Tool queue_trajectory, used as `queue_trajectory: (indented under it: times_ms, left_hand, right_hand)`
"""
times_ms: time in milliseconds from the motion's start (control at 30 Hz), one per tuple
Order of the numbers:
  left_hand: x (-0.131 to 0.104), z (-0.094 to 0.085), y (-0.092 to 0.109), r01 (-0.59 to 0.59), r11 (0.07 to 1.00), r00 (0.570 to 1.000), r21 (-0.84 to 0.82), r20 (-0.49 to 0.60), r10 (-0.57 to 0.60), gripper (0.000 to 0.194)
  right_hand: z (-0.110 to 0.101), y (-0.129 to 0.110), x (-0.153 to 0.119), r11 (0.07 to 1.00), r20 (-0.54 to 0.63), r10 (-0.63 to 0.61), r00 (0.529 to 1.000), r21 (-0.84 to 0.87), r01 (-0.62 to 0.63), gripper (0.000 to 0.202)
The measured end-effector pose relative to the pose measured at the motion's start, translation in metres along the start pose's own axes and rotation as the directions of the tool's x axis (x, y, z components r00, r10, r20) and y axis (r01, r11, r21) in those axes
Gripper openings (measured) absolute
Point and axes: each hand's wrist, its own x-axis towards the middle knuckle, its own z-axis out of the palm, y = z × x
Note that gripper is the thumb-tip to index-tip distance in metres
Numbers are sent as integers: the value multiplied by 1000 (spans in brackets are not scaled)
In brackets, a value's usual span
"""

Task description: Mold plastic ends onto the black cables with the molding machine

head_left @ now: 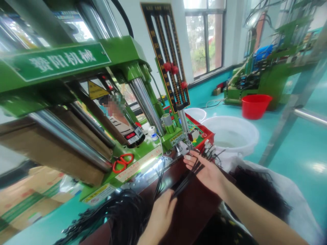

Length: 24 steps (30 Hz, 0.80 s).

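Note:
A bundle of thin black cables (pixel 186 181) stretches between my two hands over a dark red-brown tabletop (pixel 187 216). My left hand (pixel 162 211) is closed around its lower end. At the upper end my right hand (pixel 208 172) holds the same cables, with the strands crossing its fingers; part of the grip is hidden. Small pale connectors (pixel 209 149) fan out beyond the right hand, somewhat blurred. A thick heap of black cables (pixel 129 209) lies to the left of my left hand. Directly ahead stands a green press machine (pixel 150 149).
Orange-handled scissors (pixel 123 163) lie on the machine's bed. A red control box (pixel 208 133) and a white tub (pixel 230 131) stand beyond my right hand. A white sack (pixel 293 200) with black cables is at the right. Behind the machine is another person (pixel 119 119).

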Motion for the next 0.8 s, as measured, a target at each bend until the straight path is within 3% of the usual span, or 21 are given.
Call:
queue_trajectory:
  times_ms: [100, 167, 267, 333, 400, 467, 533, 567, 633, 700, 800]
  left_hand:
    - [-9, 7, 6, -22, 992, 996, 124, 93, 11, 22]
    - [-13, 6, 15, -2, 991, 967, 135, 252, -32, 17]
    - [-15, 3, 33, 100, 993, 845, -67, 532, -50, 14]
    - [-11, 8, 49, 251, 897, 796, -364, 605, 23, 20]
    - [-3, 22, 67, 364, 684, 809, -632, 579, 105, 32]
    - [9, 41, 82, 409, 455, 855, -791, 506, 113, 43]
    - [24, 58, 92, 418, 271, 900, -867, 437, 11, 44]
    - [30, 65, 95, 422, 209, 905, -882, 422, -48, 43]
    - [43, 70, 99, 449, 182, 893, -875, 434, -116, 39]
    - [51, 68, 99, 460, 224, 888, -859, 442, -127, 36]
    - [58, 62, 100, 445, 290, 895, -847, 430, -116, 34]
  right_hand:
    - [1, -16, 0, 995, 12, 3, 1000, -104, -1, 22]
    - [-1, -19, -10, 977, 105, 84, 991, -202, -62, 23]
    - [-5, -11, -29, 920, 242, 290, 926, -338, -200, 24]
    - [-7, -5, -40, 889, 288, 350, 892, -401, -220, 25]
    - [-9, -2, -49, 852, 269, 355, 895, -488, -191, 23]
    - [-12, -2, -54, 765, 156, 425, 892, -588, -261, 26]
    - [-15, -6, -54, 688, 9, 509, 861, -605, -401, 32]
    - [-16, -10, -52, 691, -41, 516, 855, -569, -445, 35]
    - [-18, -20, -47, 798, -67, 405, 912, -461, -389, 37]
    - [-17, -34, -39, 907, -53, 212, 976, -362, -216, 33]
    - [-13, -56, -28, 946, -44, 50, 998, -319, -62, 31]
